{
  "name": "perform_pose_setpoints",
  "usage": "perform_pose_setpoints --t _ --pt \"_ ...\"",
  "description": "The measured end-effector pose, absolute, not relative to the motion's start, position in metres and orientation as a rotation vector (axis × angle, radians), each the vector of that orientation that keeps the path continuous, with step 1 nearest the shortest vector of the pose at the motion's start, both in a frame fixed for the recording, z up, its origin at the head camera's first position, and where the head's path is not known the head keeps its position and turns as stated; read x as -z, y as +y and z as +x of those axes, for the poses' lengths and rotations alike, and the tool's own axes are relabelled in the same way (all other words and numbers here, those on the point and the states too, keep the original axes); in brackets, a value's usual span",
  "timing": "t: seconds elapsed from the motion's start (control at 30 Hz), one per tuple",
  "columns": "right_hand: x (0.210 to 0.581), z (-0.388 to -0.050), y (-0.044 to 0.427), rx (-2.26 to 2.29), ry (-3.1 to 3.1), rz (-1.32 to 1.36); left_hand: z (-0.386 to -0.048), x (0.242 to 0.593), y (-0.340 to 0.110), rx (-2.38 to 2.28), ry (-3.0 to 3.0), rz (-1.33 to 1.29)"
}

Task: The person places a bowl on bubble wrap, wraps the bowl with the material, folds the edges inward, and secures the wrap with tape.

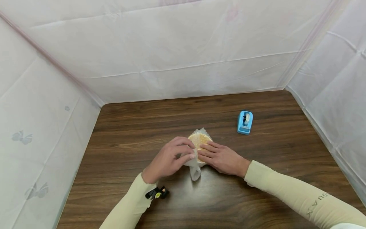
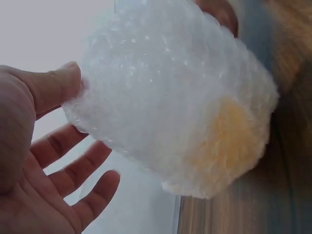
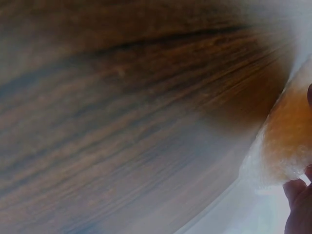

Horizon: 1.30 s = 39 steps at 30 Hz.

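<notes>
A round yellow object wrapped in bubble wrap (image 1: 202,138) lies near the middle of the wooden table, its kind hidden by the wrap. My left hand (image 1: 173,156) is at its left side. In the left wrist view, the thumb and index finger pinch an edge of the bubble wrap (image 2: 146,83), while the other fingers are spread loosely. From the right, my right hand (image 1: 222,157) rests with fairly straight fingers on top of the yellow object. The right wrist view catches only the wrapped object's side (image 3: 287,126) and some fingertips at its right edge.
A blue tape dispenser (image 1: 245,122) with a roll of tape stands to the right, behind my right hand. White sheeting (image 1: 183,57) hangs around the back and sides of the table (image 1: 128,124). A small black device is strapped at my left wrist.
</notes>
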State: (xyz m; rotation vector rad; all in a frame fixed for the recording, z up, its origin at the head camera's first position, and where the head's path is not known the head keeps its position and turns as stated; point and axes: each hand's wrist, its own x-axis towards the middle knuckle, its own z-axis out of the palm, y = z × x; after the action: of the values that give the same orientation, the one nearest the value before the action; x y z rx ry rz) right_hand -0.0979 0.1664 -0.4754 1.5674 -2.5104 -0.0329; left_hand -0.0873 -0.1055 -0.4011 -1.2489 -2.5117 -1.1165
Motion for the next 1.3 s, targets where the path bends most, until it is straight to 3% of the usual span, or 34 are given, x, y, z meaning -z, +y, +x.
perform_pose_setpoints --t 0.37,1.3 --pt "0.477 -0.100 0.167 0.079 -2.458 1.555 -0.136 0.412 -0.071 1.098 -2.744 -1.097" --pt "0.479 -0.099 0.163 0.000 -2.464 1.518 -0.144 0.451 -0.038 0.586 -2.859 -0.698"
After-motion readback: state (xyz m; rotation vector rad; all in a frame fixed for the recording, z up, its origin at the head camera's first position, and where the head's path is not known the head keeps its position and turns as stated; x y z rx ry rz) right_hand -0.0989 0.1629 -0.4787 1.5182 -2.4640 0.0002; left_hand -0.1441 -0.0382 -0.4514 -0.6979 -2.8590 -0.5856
